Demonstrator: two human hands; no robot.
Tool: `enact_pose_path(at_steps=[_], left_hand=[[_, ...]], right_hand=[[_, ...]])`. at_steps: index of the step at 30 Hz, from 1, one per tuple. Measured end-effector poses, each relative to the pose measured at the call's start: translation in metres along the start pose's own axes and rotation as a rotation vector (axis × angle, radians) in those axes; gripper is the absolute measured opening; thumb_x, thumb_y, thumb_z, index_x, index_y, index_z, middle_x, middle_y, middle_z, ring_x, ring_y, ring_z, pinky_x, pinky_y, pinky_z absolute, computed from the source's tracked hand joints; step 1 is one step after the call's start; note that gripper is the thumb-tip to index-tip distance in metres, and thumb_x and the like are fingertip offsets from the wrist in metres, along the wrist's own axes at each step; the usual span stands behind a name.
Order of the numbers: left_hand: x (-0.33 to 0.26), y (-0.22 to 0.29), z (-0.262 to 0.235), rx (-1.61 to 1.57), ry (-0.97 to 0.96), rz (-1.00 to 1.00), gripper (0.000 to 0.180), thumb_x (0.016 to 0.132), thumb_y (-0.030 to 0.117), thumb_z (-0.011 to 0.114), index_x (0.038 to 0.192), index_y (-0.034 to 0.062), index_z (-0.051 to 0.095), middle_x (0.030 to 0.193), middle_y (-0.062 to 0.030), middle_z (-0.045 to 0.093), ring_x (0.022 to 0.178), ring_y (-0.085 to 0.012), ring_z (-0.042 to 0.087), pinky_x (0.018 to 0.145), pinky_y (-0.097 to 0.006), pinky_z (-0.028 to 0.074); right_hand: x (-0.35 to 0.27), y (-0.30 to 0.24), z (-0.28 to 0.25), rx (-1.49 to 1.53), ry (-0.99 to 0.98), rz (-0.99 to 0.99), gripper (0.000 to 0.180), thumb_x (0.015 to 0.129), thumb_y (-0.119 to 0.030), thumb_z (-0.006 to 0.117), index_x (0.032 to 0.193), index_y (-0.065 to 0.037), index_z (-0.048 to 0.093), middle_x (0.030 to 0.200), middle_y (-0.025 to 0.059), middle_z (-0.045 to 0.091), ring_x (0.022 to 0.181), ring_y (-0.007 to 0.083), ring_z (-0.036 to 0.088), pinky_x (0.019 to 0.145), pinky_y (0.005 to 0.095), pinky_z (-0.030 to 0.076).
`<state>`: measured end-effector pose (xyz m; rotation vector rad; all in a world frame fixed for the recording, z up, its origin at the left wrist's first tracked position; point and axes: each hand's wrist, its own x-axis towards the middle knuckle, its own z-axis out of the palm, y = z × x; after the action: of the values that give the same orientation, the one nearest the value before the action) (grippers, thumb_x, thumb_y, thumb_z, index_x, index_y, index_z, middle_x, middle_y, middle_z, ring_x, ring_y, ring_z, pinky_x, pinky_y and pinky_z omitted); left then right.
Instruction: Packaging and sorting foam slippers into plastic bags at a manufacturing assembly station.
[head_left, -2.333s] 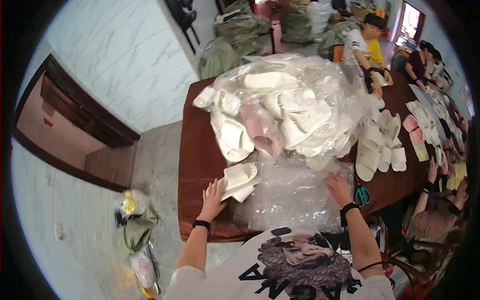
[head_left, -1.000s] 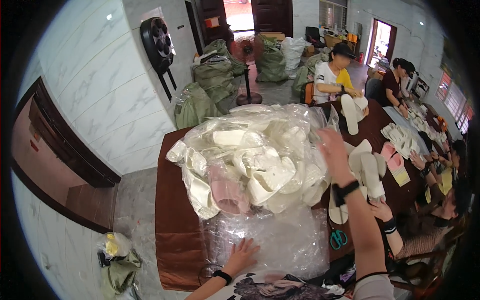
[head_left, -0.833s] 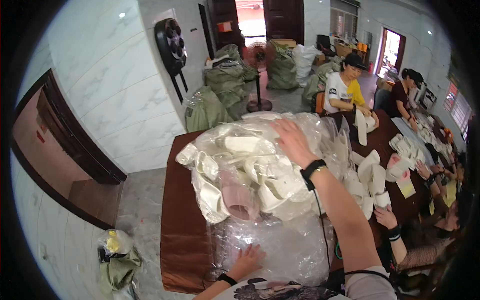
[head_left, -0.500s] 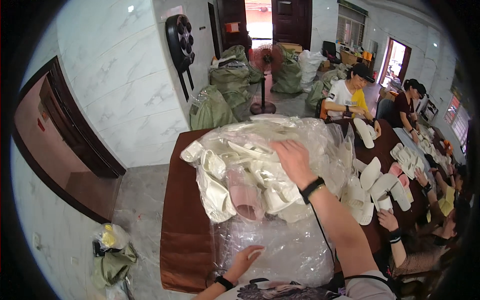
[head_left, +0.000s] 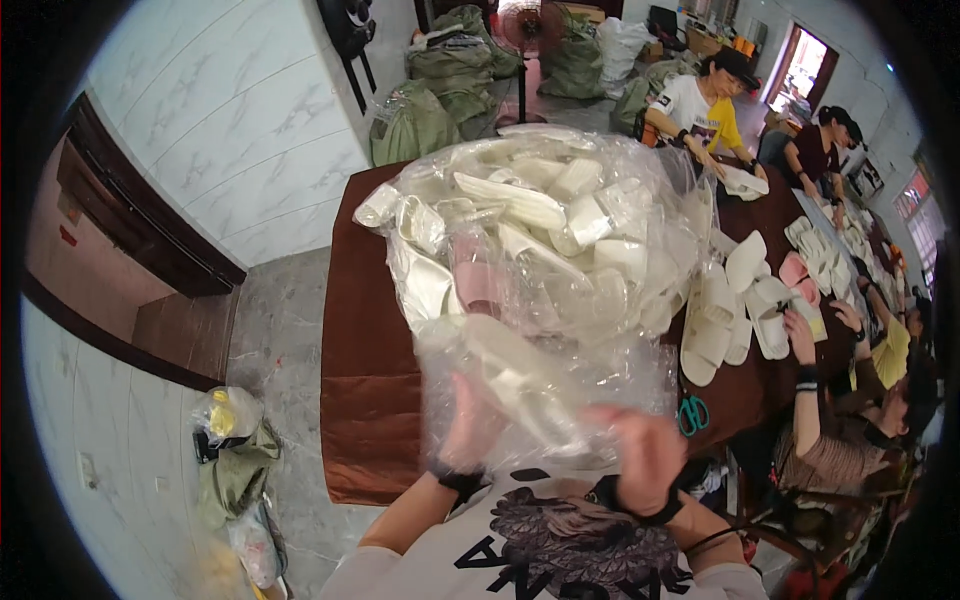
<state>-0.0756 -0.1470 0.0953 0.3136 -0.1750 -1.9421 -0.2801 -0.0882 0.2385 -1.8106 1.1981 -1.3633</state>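
Close to my body, a cream slipper in clear plastic [head_left: 525, 385] hangs tilted between my hands, smeared by motion. My right hand [head_left: 645, 455] is closed at its near right end, fingers blurred. My left hand [head_left: 472, 430] is at its left side, palm inward; its fingertips are blurred against the plastic, so its grip is unclear. Just beyond lies a big heap of bagged cream slippers [head_left: 540, 200] with a pink slipper [head_left: 480, 275] at its front left. Under my hands, clear plastic sheeting [head_left: 650, 380] covers part of the brown tabletop [head_left: 365, 400].
Teal-handled scissors [head_left: 692, 415] lie right of the sheeting. Unbagged cream slippers [head_left: 710, 320] and a pink pair [head_left: 798, 275] rest further right, where co-workers' hands [head_left: 800, 335] handle slippers. Green sacks [head_left: 420, 120] and a pedestal fan [head_left: 525, 60] stand behind the table.
My right hand has come back from the heap toward my body, with a bagged slipper now between my hands. My left hand has risen beside it. The view has tilted downward.
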Motion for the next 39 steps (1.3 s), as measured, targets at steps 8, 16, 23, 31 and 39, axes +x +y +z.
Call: enact_pose_path(at_steps=[8, 16, 23, 31, 39], left_hand=[[-0.004, 0.004, 0.031, 0.926, 0.068, 0.23, 0.057, 0.085, 0.007, 0.069, 0.134, 0.0025, 0.039, 0.128, -0.0069, 0.047, 0.119, -0.0164, 0.046, 0.099, -0.03, 0.04], [0.077, 0.0, 0.041, 1.434, -0.119, 0.284, 0.052, 0.084, 0.006, 0.07, 0.13, -0.0002, 0.046, 0.115, -0.005, 0.058, 0.1, -0.0113, 0.056, 0.085, -0.027, 0.048], [0.122, -0.011, 0.077, 1.308, -0.343, 0.285, 0.045, 0.087, 0.01, 0.067, 0.128, 0.001, 0.049, 0.111, -0.0103, 0.065, 0.082, -0.011, 0.061, 0.071, -0.025, 0.05], [0.084, -0.01, 0.038, 1.555, -0.276, 0.354, 0.031, 0.091, 0.014, 0.063, 0.119, 0.0019, 0.06, 0.111, -0.0109, 0.067, 0.099, -0.0189, 0.064, 0.086, -0.029, 0.048], [-0.019, 0.005, -0.102, 1.612, 0.529, 0.128, 0.018, 0.093, 0.008, 0.058, 0.107, -0.0018, 0.062, 0.096, -0.0075, 0.066, 0.087, -0.0137, 0.062, 0.076, -0.028, 0.051]], right_hand=[[-0.054, 0.11, -0.026, 0.646, 0.544, 0.566, 0.013, 0.094, -0.007, 0.047, 0.104, -0.005, 0.055, 0.092, 0.0007, 0.062, 0.083, 0.008, 0.058, 0.069, 0.0203, 0.045], [-0.092, 0.152, -0.014, 0.743, 0.531, 0.737, 0.021, 0.093, -0.003, 0.046, 0.113, -0.007, 0.051, 0.095, 0.0003, 0.061, 0.084, 0.008, 0.06, 0.072, 0.0221, 0.049], [-0.072, 0.125, 0.018, 0.847, 0.846, 0.683, 0.031, 0.094, -0.002, 0.046, 0.125, -0.006, 0.048, 0.116, 0.0078, 0.06, 0.104, 0.0166, 0.061, 0.087, 0.0287, 0.05], [-0.17, 0.185, -0.039, 0.302, 0.441, 1.091, 0.031, 0.089, -0.008, 0.047, 0.12, -0.006, 0.047, 0.087, 0.0103, 0.062, 0.064, 0.0187, 0.065, 0.051, 0.0269, 0.049], [-0.092, 0.176, -0.071, -0.983, 0.241, 0.212, 0.034, 0.089, -0.008, 0.058, 0.122, -0.003, 0.05, 0.11, 0.0182, 0.058, 0.101, 0.035, 0.056, 0.09, 0.0414, 0.044]])
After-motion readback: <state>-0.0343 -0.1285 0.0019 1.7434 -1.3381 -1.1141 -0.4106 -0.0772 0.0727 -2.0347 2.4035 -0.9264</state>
